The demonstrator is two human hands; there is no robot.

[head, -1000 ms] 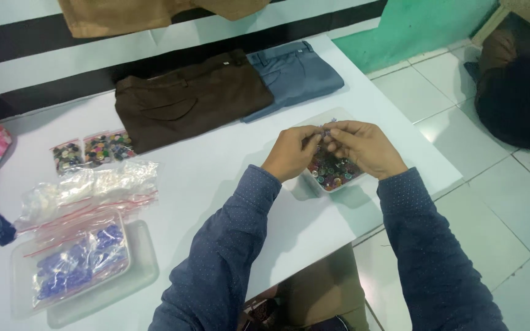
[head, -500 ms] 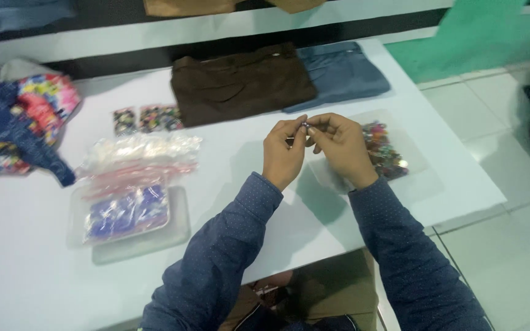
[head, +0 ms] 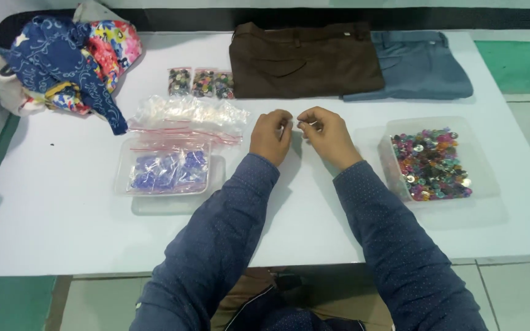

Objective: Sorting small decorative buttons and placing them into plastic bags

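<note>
White tabletop [head: 62,208], tray of mixed buttons [head: 432,162] right, bagged beads [head: 167,171] left, folded trousers [head: 305,60] behind — left hand [head: 270,136] and right hand [head: 326,135] fingers pinched narrow, held item too small to tell.

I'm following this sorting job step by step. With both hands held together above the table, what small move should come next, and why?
Probably lowering the small item, too small to identify, that seems pinched between the left hand and right hand onto the bare white table in front. Both hands hover close together at mid-table, away from the clear tray of mixed buttons on the right.
</note>
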